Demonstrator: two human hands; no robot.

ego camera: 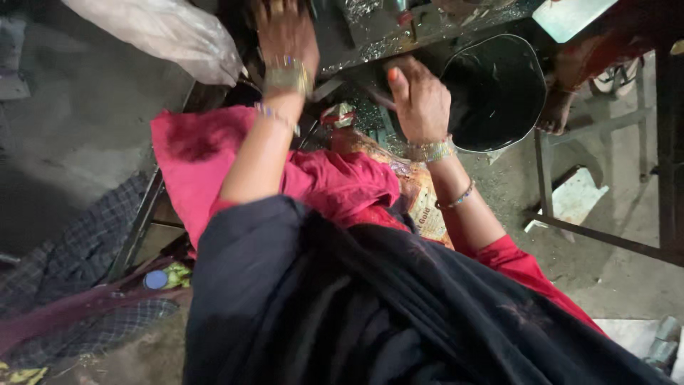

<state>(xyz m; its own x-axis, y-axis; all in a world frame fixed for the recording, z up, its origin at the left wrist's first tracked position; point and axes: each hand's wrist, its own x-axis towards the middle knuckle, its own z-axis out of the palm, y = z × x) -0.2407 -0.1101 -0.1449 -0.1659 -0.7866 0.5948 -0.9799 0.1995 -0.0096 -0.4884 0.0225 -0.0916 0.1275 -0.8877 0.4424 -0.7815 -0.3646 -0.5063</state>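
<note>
My left hand reaches up to the dark metal machine bed at the top of the view. Its fingers are cut off by the frame edge, and gold bangles sit on its wrist. My right hand is lower and to the right, fingers curled under, thumb with an orange nail raised. It rests beside the rim of a black round bowl. A thin reddish rod shows just left of the thumb; whether the hand grips it is hidden. Metal shavings glitter between the hands.
A white plastic sack hangs at the upper left. Red cloth and a dark shawl cover my lap over a printed bag. Another person's limb is beyond the bowl. A metal frame stands at the right.
</note>
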